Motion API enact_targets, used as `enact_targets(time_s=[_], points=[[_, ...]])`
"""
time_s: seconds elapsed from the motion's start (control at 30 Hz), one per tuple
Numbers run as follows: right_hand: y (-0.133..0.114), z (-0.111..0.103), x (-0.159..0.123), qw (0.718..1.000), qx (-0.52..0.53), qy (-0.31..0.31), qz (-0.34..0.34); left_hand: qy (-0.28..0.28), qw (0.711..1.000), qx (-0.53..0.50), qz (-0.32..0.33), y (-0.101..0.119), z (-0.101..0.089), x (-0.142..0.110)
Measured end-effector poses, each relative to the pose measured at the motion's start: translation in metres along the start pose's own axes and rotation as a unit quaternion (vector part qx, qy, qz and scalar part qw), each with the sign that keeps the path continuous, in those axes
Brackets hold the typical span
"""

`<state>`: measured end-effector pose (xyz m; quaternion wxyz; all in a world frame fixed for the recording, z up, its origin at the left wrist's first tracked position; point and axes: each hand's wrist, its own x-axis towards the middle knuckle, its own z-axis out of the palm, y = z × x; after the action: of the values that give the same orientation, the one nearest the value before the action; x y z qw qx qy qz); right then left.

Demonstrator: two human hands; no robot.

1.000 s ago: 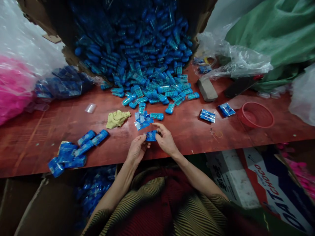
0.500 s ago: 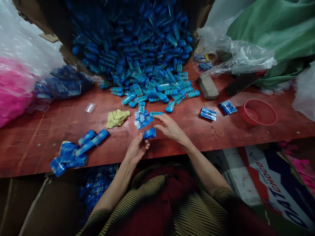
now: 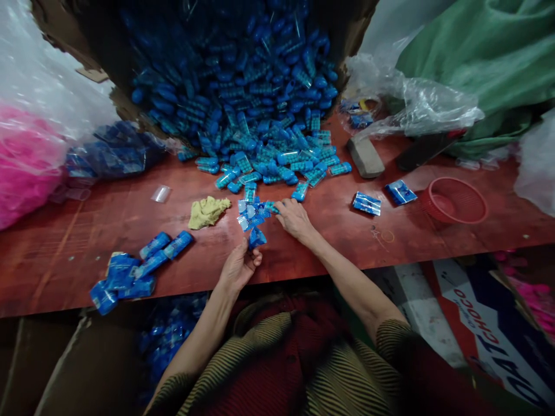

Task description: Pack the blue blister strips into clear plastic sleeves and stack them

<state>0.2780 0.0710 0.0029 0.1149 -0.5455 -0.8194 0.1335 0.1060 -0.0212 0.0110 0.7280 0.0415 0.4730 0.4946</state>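
Across the red tabletop (image 3: 321, 202), in the head view, a blue wrapper (image 3: 256, 237) is gripped by the left hand (image 3: 238, 267), on the near left side of a small blue case (image 3: 271, 207). The case's right end is covered by fingertips of the right hand (image 3: 295, 219), the nearer one; its long axis seems laid left to right, but whether it is pinched cannot be told.

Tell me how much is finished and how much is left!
The blue packs on the left look done, I think. The left hand holds a blue wrapper, and the right hand touches a small container. Plenty seems left: flat wrappers in a little pile and a huge heap of blue containers.
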Motion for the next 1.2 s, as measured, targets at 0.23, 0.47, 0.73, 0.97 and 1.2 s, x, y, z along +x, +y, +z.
enact_targets(time_s=[0.23,0.47,0.73,0.97,1.2], points=[[0.003,-0.033,-0.031,0.939,0.341,0.046,0.002,-0.015,0.999,-0.003,0.030,-0.003,-0.008,0.005],[-0.018,-0.061,-0.068,0.936,0.328,0.057,-0.113,-0.016,0.999,0.000,0.040,-0.004,-0.003,0.006],[-0.021,-0.057,-0.071,0.952,0.256,0.083,-0.143,-0.025,0.999,0.009,0.047,-0.004,-0.001,0.004],[-0.020,-0.050,-0.078,0.969,0.181,0.106,-0.129,-0.004,1.000,0.007,0.028,-0.003,0.002,0.001],[-0.020,-0.042,-0.084,0.960,0.180,0.176,-0.121,0.017,1.000,0.026,0.001,-0.004,0.007,-0.002]])
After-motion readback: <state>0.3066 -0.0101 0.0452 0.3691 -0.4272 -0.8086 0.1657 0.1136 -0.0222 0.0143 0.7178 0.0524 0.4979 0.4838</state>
